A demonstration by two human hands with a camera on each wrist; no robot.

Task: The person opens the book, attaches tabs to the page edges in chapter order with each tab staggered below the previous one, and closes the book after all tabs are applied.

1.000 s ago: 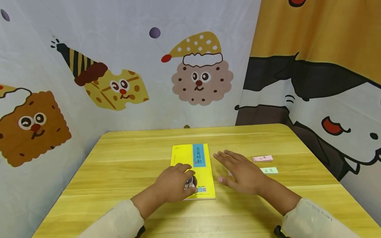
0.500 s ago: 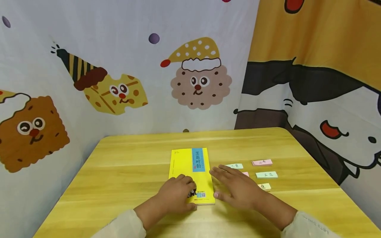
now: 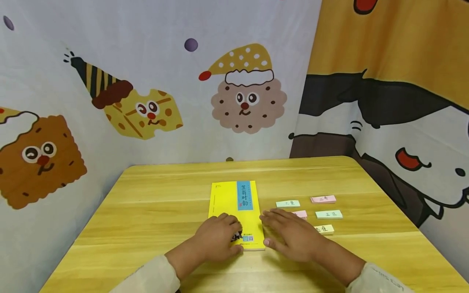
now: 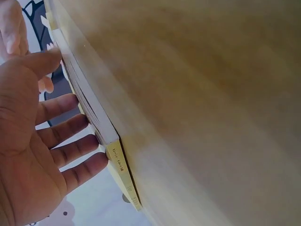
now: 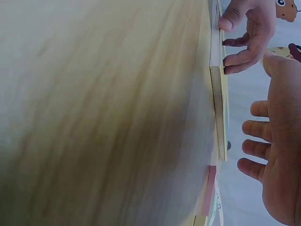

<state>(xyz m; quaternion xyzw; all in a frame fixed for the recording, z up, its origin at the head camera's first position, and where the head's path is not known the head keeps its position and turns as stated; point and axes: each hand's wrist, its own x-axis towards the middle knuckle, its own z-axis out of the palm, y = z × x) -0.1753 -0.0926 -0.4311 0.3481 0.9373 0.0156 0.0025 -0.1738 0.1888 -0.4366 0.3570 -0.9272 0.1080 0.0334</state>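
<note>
Tabletop point(image 3: 154, 199) bears yellow book point(image 3: 250, 221) beneath left hand point(image 3: 218, 238), beside right hand point(image 3: 294, 235); all fingers apart.

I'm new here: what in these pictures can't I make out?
- Picture on the yellow book: head view, partly covered by the left hand.
- Nearer pink slip: head view, partly hidden by the right hand.
- Lettering on the book's edge: left wrist view, too small and blurred.
- Orange biscuit print: head view, cut off by the left edge.

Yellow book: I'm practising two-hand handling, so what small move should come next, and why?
Probably lower the right hand to steady the yellow book at its right edge: the left hand touches it, while the right hand hovers beside that edge, fingers extended, holding nothing.
</note>
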